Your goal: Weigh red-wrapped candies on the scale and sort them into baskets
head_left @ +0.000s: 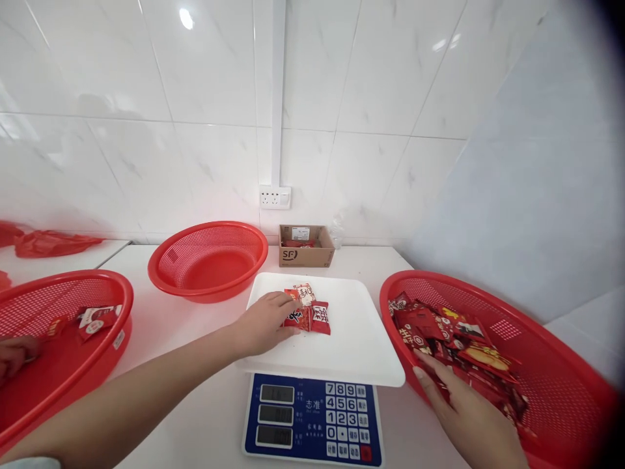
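My left hand (266,324) is on the white tray (351,348) of a weighing scale (312,420), its thumb and fingers closed about the near side of a red snack packet (297,319). Against that packet lie another red packet (321,317) and a pale one with red print (305,293). On the right, my right hand (459,407) reaches over the rim of a red basket (551,345), fingers stretched out at the small red snack packets (439,326) heaped inside. Nothing shows gripped in it; some fingertips are hidden.
Another person's hand (17,355) is inside the left red basket (105,280), near a few packets (97,320). Behind stand a red basket (209,293) and a cardboard box (306,258) against the tiled wall. Red plastic bags (56,243) lie at far left.
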`<state>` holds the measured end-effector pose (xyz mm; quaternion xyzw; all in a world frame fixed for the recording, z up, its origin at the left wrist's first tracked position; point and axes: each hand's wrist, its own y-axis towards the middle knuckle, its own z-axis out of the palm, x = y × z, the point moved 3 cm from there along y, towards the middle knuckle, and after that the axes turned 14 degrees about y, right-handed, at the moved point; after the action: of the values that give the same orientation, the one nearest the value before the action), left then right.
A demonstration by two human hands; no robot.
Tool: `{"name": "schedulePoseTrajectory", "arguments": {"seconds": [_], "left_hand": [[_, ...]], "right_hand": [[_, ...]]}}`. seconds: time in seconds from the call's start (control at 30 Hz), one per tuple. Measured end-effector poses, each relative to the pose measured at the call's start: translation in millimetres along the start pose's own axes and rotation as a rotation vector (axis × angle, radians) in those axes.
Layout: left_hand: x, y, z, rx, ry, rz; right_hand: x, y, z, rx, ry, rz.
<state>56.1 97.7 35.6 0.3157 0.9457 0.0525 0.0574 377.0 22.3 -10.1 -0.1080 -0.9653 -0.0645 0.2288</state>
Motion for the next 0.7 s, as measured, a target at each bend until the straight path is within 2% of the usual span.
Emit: {"name": "schedulePoseTrajectory", "arguments": {"seconds": [0.13, 0.27, 0.33, 0.43, 0.5, 0.57, 0.63, 0.7], "left_hand": [[-7.8, 1.5, 8.7, 0.076, 0.0, -0.037], [-4.8, -6.8, 1.6, 0.032, -0.028, -0.02], [8.0, -10.0, -9.1, -0.045, 0.018, -0.057], [43.9, -10.3, -30.3, -0.166, 0.161, -0.265], [66.5, -7.6, -41.5, -0.208, 0.228, -0.399], [75.9, -2.0, -44.9, -0.21, 0.237, -0.436], [67.8, 6.6, -38.5, -0.162, 0.201, -0.371], [46.8, 17.4, -24.2, -0.073, 0.144, -0.247]], "right_hand": [[1.2, -1.1, -0.1, 0.004, 0.005, 0.005], [0.8, -0.5, 0.7, 0.035, 0.01, 0.025], [0.7, 0.1, 0.8, 0.05, 0.008, 0.028], [1.2, 0.1, 0.2, 0.051, 0.012, 0.024], [1.3, -0.4, 0.3, 0.047, 0.017, 0.023], [1.3, -0.7, 0.9, 0.045, 0.021, 0.019], [1.2, -0.8, 1.4, 0.038, 0.024, 0.017], [1.2, -0.8, 1.8, 0.038, 0.023, 0.025]]}}
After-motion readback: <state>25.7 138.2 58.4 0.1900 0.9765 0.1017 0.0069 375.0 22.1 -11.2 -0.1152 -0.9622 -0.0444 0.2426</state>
